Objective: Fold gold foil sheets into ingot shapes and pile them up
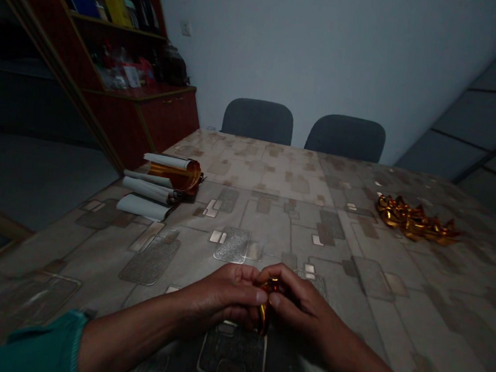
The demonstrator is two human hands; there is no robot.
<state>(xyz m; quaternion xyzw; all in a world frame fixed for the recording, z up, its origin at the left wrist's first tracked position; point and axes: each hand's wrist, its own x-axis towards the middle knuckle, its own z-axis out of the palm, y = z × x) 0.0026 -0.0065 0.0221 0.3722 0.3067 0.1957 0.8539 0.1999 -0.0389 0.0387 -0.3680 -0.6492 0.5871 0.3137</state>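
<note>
Gold foil strip (262, 319) shows between the person's two hands, close to the near edge of the worktop (270, 223). Only a glossy sliver of it appears below the grip and a small curl above it, past the fingers (283, 280), so its full shape is hidden. The left hand (224, 298) and the right hand (301, 311) are together, both closed around the strip from either side, with their fingertips touching or nearly so (the light is dim here, so the exact grip is hard to read). A teal sleeve (26, 343) ends partway up the left forearm, and the right forearm is bare.

Well apart from the hands, toward the right edge of the worktop, lies a loose heap of twisted gold foil pieces (415, 219). Near the left edge, also well apart, several white paper rolls (143, 205) lie side by side, just beside a curled amber foil roll (174, 173) with a white backing. The worktop has a glossy cover printed in grey and beige blocks. Past its far edge stand two dark grey chair backs (258, 121), and off its far left corner rises a red-brown wooden cabinet (167, 117) with books on its shelves.
</note>
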